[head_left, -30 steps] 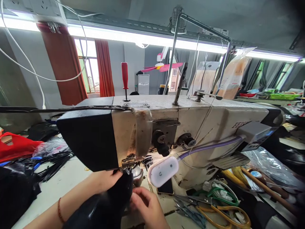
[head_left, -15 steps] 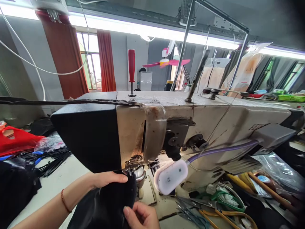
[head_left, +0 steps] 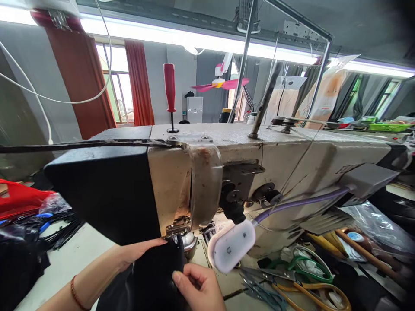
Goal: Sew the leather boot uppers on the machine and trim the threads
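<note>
A piece of smooth black material (head_left: 154,276) hangs below the head of a sewing machine (head_left: 170,185), its upper end at the metal presser area (head_left: 178,225). On its left side, my left hand (head_left: 138,252) grips it near the top; the thumb lies along the upper edge and the other fingers are hidden behind. Lower down, my right hand (head_left: 201,285) pinches the right edge between thumb and curled fingers. A rounded metal part (head_left: 189,244) of the machine shows just right of the material.
A white lamp (head_left: 231,246) on a purple flexible neck hangs right of the needle area. Scissors (head_left: 311,289) with orange handles and green-handled ones (head_left: 311,268) lie at the lower right. A red screwdriver (head_left: 169,88) stands upright on the machine. Black strips (head_left: 63,229) lie at left.
The view has shifted, so the machine head sits further left and slightly lower. My left thumb is higher, close under the machine head. My right hand still pinches the edge, a little higher.
</note>
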The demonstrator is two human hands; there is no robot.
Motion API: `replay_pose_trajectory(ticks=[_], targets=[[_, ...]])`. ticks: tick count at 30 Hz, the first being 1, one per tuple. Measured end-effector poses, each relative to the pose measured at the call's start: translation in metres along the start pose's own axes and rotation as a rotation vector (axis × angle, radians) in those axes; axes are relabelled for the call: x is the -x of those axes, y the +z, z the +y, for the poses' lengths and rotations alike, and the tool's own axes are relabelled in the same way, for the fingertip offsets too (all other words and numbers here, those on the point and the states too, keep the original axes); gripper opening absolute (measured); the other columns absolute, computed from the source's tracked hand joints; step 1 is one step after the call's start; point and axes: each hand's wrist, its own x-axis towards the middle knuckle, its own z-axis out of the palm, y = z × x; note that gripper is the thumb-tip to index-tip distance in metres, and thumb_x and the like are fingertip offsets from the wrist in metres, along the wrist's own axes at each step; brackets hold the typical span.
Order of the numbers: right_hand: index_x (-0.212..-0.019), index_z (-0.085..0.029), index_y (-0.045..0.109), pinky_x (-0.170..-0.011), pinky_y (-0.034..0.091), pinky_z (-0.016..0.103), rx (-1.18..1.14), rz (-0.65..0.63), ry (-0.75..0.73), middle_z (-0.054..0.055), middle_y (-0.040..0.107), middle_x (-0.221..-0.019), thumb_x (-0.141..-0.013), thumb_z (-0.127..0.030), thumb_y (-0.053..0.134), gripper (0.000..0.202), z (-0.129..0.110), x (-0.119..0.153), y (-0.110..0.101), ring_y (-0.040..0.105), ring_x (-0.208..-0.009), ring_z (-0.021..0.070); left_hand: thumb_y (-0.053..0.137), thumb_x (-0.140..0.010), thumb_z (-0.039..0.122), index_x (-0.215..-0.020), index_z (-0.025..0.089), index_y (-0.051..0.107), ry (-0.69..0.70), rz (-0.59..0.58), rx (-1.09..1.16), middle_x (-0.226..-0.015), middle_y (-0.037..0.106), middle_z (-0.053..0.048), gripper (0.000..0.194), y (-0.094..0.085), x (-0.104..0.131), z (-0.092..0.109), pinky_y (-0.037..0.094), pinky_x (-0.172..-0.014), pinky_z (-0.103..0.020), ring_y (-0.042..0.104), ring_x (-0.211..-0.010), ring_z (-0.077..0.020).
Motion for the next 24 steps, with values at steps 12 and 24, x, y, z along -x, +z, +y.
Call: replay_pose_trajectory(ticks=[12, 24], targets=[[-0.062, -0.016, 0.068, -0.053, 0.036, 0.026, 0.100, -0.022, 0.006, -0.001, 0.048, -0.053, -0.062, -0.064, 0.080, 0.049, -0.019, 0.015, -0.011, 0.041, -0.055, 0.0125, 0.074, -0.052, 0.047, -0.061, 0.026, 0.072, -0.048, 0.115, 0.091, -0.080, 0.079, 0.000, 0.022, 0.020, 0.015, 0.025, 0.056, -0.088, -0.037, 0.070, -0.099, -0.0317], [-0.063, -0.017, 0.069, -0.051, 0.032, 0.024, 0.128, -0.114, -0.020, -0.002, 0.046, -0.053, -0.070, -0.061, 0.076, 0.046, -0.028, 0.015, -0.025, 0.038, -0.055, 0.0119, 0.077, -0.054, 0.045, -0.064, 0.023, 0.073, 0.077, 0.308, 0.063, -0.082, 0.079, -0.002, 0.024, 0.026, 0.017, 0.027, 0.056, -0.089, -0.039, 0.070, -0.099, -0.0327]])
